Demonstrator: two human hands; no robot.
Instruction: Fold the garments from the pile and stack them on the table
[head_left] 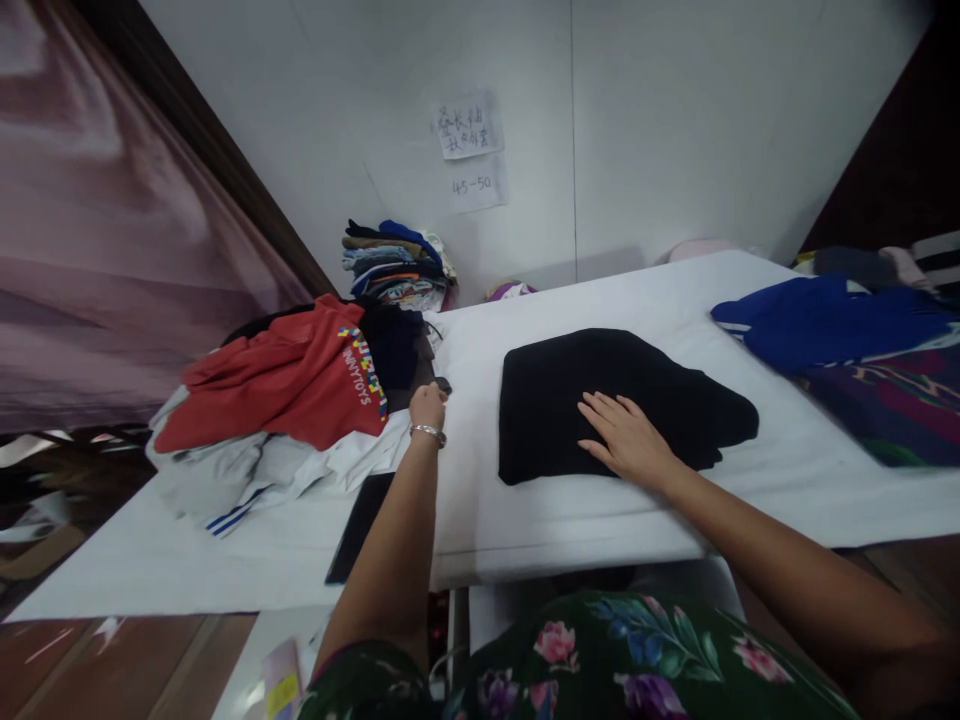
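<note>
A folded black garment point(547, 400) lies on the white-covered table, its narrower end pointing right. Resting flat on it, fingers spread, is my right hand point(626, 437). My left hand point(427, 408), with a bracelet at its wrist, is closed at the right edge of a clothes pile. A small dark piece point(443, 384) shows at its fingertips; I cannot make out what it is. In that pile a red garment point(285, 385) with colourful lettering lies on top, beside dark clothes point(394, 345) and over pale grey ones point(232, 475).
A stack of folded clothes point(397, 265) stands at the back left by the wall. Blue point(817, 315) and dark patterned garments point(885, 400) lie at the right. A flat black object point(360, 530) is near the front edge of the table point(525, 550). Paper notes point(471, 125) hang on the wall.
</note>
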